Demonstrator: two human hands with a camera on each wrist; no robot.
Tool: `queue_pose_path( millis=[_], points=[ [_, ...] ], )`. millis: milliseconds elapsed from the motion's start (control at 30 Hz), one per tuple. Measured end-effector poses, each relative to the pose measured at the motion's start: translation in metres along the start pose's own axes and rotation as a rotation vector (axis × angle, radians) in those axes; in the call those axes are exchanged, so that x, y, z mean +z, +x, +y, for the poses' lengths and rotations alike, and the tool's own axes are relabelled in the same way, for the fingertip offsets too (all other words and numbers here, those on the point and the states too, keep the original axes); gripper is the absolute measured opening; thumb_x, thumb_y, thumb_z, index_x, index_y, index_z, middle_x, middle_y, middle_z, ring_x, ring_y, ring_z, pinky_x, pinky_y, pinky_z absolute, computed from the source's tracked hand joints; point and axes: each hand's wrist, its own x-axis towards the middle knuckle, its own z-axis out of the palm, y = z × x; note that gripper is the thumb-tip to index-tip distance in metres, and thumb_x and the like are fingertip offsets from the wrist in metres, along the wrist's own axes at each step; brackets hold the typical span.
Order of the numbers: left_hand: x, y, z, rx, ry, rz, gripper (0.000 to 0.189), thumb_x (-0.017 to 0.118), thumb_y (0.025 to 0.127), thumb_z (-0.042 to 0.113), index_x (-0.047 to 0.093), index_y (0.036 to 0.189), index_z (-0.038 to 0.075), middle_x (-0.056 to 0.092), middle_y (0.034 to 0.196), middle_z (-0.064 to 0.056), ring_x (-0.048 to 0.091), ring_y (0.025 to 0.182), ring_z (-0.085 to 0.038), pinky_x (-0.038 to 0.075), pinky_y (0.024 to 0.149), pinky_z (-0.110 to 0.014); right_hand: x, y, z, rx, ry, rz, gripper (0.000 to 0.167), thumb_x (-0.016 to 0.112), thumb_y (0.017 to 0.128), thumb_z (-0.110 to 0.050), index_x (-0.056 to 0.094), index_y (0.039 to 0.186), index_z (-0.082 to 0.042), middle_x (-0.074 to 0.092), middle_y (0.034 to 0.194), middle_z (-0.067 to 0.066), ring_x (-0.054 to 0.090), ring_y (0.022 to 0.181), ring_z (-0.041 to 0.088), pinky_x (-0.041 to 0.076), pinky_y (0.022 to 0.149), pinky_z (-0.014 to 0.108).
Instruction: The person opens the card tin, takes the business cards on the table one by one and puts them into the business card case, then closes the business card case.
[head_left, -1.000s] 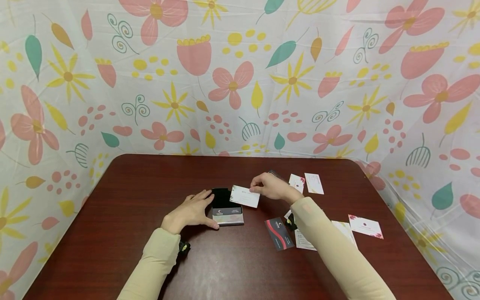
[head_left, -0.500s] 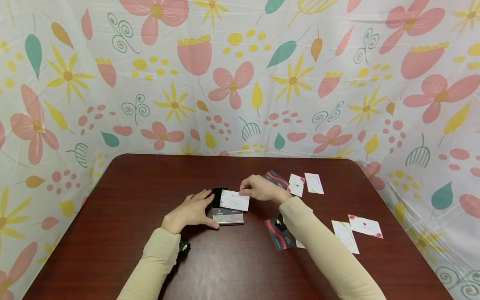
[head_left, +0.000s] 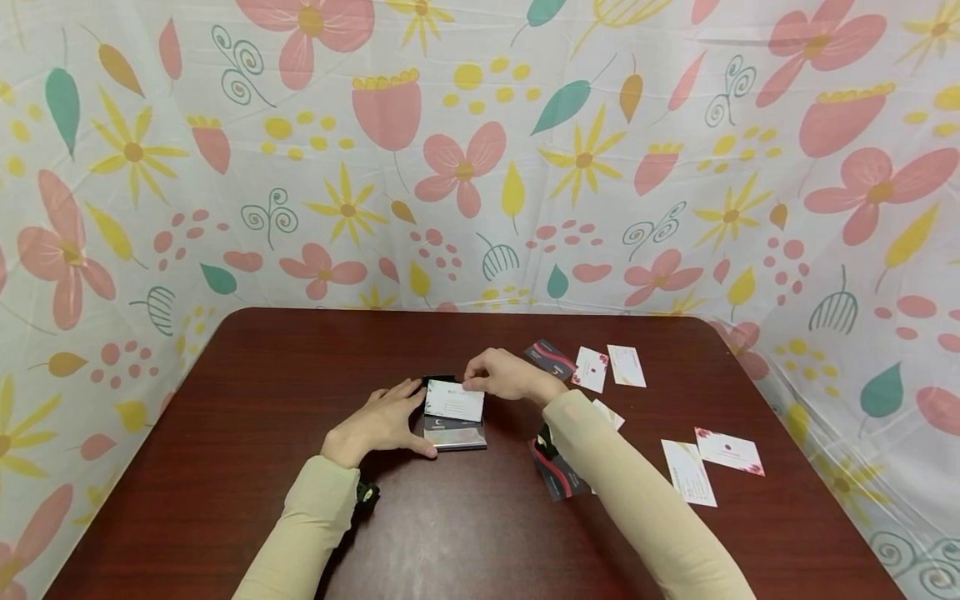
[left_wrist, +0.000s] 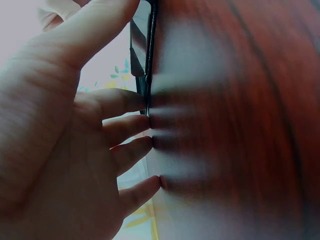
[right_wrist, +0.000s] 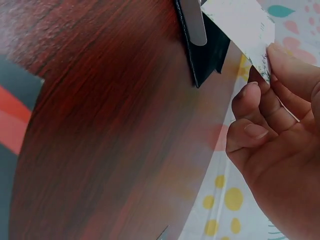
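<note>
A person in cream sleeves works at a dark red-brown table (head_left: 247, 392), the right hand (head_left: 501, 377) pinching a white business card (head_left: 454, 402) by its far right corner between thumb and fingertips. The card hangs just left of that hand, directly over the open black card holder (head_left: 452, 425) near the table's middle. It lies nearly flat, its long axis running left to right across the table, tilted slightly down toward the right. Its face is white with small print and a faint floral mark at one corner; the right wrist view shows its pale corner (right_wrist: 245, 27) held over the holder's dark lid and metal edge.

The left hand (head_left: 382, 421) rests on the table with fingers straight and spread, fingertips touching the holder's left side, grasping nothing. The holder is black with a silvery front panel.

More cards lie scattered to the right: a dark card with a red wave (head_left: 550, 358), two white ones (head_left: 609, 367) beyond the right hand, and others nearer the right forearm.
</note>
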Motion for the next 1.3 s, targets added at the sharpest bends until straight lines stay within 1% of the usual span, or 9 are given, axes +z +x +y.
queue_pose_path(
  millis=[300,533,633,833,1000,1300],
  points=[
    [0.001,0.0,-0.002,-0.002,-0.007,0.002,0.111,0.08,0.069,0.062,0.037,0.15,0.0,0.026,0.157,-0.017,0.019,0.146,-0.032,0.02,0.112,-0.054,-0.001,0.009,-0.001,-0.009,0.03,-0.064,0.013,0.067,0.095,-0.017,0.073,0.083,-0.017,0.063,0.071,-0.005,0.049,0.061,0.008,0.042,0.06,0.025],
    [0.002,0.001,-0.002,0.001,-0.005,-0.01,0.109,0.078,0.07,0.063,0.036,0.15,0.002,0.024,0.158,-0.016,0.017,0.147,-0.031,0.019,0.112,-0.054,-0.002,0.014,0.004,0.025,0.034,-0.107,0.013,0.068,0.094,-0.019,0.074,0.083,-0.018,0.065,0.074,-0.006,0.05,0.063,0.006,0.043,0.062,0.024],
    [0.001,0.001,-0.002,0.0,-0.006,-0.01,0.109,0.078,0.07,0.063,0.036,0.15,0.001,0.024,0.158,-0.015,0.017,0.147,-0.031,0.018,0.112,-0.054,-0.001,0.016,0.005,0.018,0.043,-0.12,0.012,0.068,0.094,-0.018,0.074,0.084,-0.017,0.065,0.074,-0.006,0.051,0.063,0.007,0.044,0.061,0.024],
    [0.001,0.001,-0.002,0.002,-0.007,-0.013,0.109,0.078,0.07,0.064,0.038,0.149,0.001,0.024,0.158,-0.015,0.017,0.147,-0.031,0.018,0.112,-0.055,-0.001,0.018,0.007,0.002,0.052,-0.129,0.01,0.069,0.093,-0.016,0.075,0.085,-0.015,0.065,0.073,-0.006,0.052,0.063,0.008,0.043,0.061,0.023],
    [0.001,0.002,-0.002,0.001,0.008,-0.013,0.108,0.077,0.07,0.064,0.039,0.149,0.001,0.024,0.158,-0.015,0.018,0.146,-0.031,0.019,0.112,-0.054,0.001,0.019,0.008,-0.014,0.035,-0.125,0.009,0.07,0.092,-0.016,0.075,0.084,-0.015,0.064,0.073,-0.008,0.05,0.063,0.007,0.042,0.061,0.023],
    [0.001,0.002,-0.002,0.0,0.007,-0.022,0.11,0.077,0.07,0.065,0.036,0.151,0.003,0.023,0.159,-0.014,0.016,0.147,-0.03,0.018,0.112,-0.054,0.004,0.02,0.006,-0.022,0.02,-0.137,0.01,0.071,0.091,-0.012,0.076,0.083,-0.013,0.064,0.071,-0.008,0.049,0.062,0.005,0.041,0.059,0.022]
  ],
)
